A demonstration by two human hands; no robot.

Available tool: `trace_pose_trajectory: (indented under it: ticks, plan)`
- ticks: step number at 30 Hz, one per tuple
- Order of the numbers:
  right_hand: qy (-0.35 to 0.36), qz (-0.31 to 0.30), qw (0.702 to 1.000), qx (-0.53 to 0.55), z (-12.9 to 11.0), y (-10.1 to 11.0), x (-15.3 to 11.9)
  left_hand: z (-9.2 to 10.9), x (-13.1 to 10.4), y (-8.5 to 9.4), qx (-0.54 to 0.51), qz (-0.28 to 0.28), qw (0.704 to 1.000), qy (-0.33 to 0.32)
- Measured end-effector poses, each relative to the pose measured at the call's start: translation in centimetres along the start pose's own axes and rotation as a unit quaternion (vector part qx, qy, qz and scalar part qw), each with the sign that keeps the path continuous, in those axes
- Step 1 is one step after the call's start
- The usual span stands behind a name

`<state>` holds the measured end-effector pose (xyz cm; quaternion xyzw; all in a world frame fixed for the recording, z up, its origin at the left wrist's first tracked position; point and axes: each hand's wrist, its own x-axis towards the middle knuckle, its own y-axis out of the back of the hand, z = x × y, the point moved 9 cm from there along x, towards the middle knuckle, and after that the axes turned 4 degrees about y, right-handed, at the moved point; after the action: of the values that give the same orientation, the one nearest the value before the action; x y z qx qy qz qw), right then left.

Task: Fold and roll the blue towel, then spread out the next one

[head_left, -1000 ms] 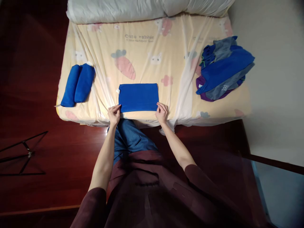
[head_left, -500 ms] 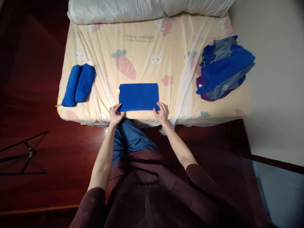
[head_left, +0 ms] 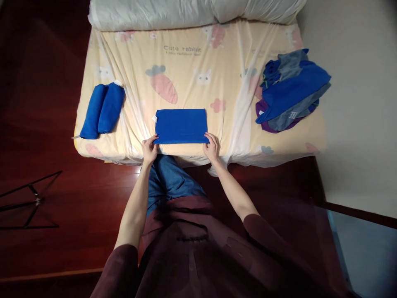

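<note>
A bed (head_left: 198,62) with a yellow cartoon sheet holds a folded blue cloth (head_left: 181,126) at its near edge; the left hand (head_left: 149,150) pinches its seven o'clock corner, the right hand (head_left: 211,147) its five o'clock corner.

A dark maroon top (head_left: 189,248) fills the lower middle of the view, loose and soft-looking, with a seam line running across the chest. Its sleeves are pushed up: the left sleeve (head_left: 119,269) bunches at 7 o'clock, the right sleeve (head_left: 263,231) at 4 o'clock, and both forearms are bare from there on. Blue denim trousers (head_left: 170,182) show just above the hem, a mid-blue wash with a few creases. The left hand (head_left: 149,150) and right hand (head_left: 211,147) are bare, with no gloves, rings or watch to be seen.
</note>
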<state>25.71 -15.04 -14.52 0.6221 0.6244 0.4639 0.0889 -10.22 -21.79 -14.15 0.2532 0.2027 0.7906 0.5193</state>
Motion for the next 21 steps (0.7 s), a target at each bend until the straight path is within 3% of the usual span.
trace_pose_trajectory:
  ticks: [12, 18, 21]
  plan:
    - [-0.035, 0.042, 0.998, 0.034, 1.2, -0.1, -0.3, -0.4, 0.0, 0.3, -0.028, 0.015, 0.999, 0.001]
    - [-0.112, 0.075, 0.990, 0.030, 2.8, -0.3, -1.0, -2.7, -0.1, 0.5, -0.065, 0.061, 0.993, 0.072]
    - [-0.146, 0.085, 0.985, 0.046, 3.3, -0.7, -1.3, -2.9, -0.1, 0.2, -0.103, 0.054, 0.989, 0.088]
